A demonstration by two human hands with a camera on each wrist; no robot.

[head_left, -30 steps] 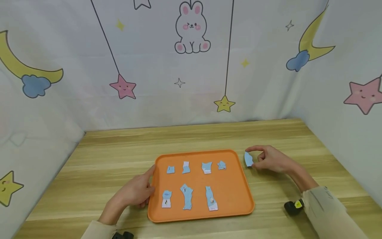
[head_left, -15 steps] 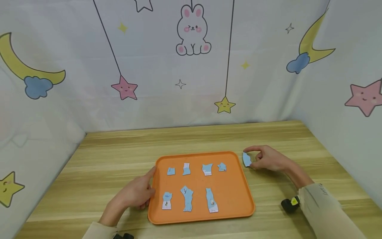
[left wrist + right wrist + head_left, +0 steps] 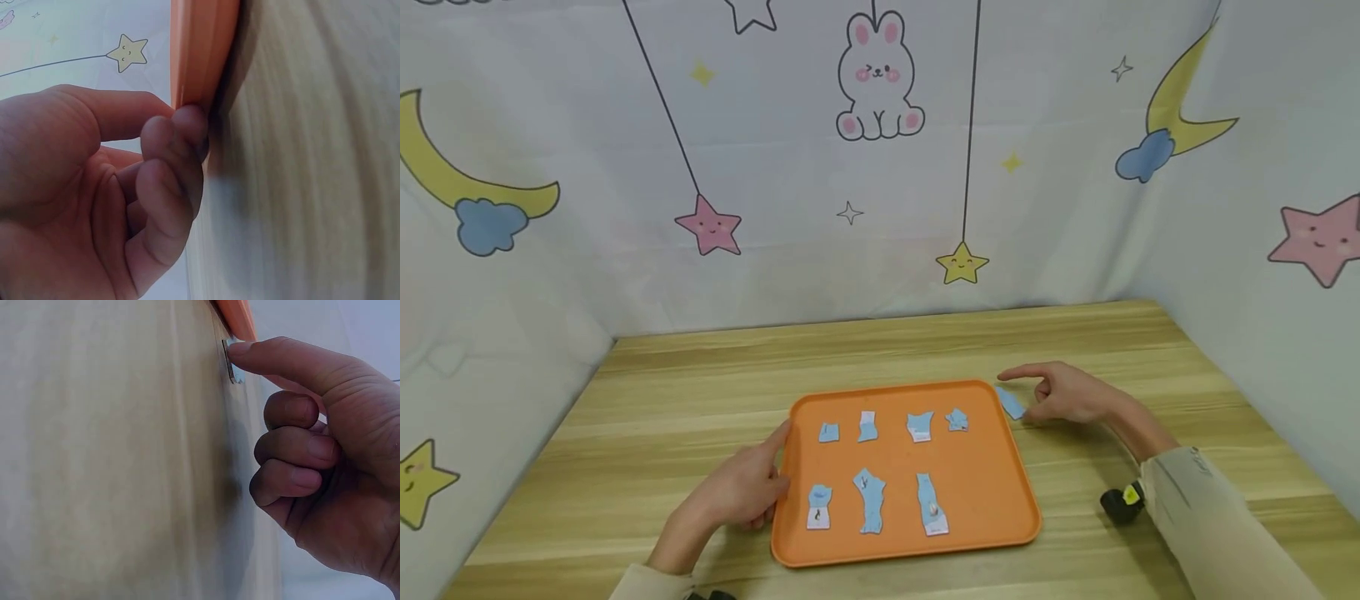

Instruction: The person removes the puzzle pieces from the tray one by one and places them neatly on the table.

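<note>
My left hand (image 3: 741, 486) holds the left edge of an orange tray (image 3: 992, 533), thumb and fingertips meeting at its rim in the left wrist view. Several flat, irregular light-blue pieces with printed pictures, like jigsaw puzzle pieces, lie apart on the tray in two rows; one is a tall piece (image 3: 871, 500). Just outside the tray's right rim, another light-blue puzzle piece (image 3: 1011, 403) lies slanted by the upper right corner. My right hand (image 3: 1071, 394) is at this piece, index finger stretched past its top, thumb at its lower corner; the other fingers are curled.
The tray rests on a wood-grain table (image 3: 700, 367). Behind and beside it hang white cloth walls (image 3: 790, 275) printed with a rabbit, stars and moons. Black wrist cameras, one a dark lump (image 3: 1122, 504), sit by the sleeves.
My right hand has brought the puzzle piece left toward the tray's rim and tilted it. Index finger has straightened away from the piece's top. My left hand stays on the tray.
</note>
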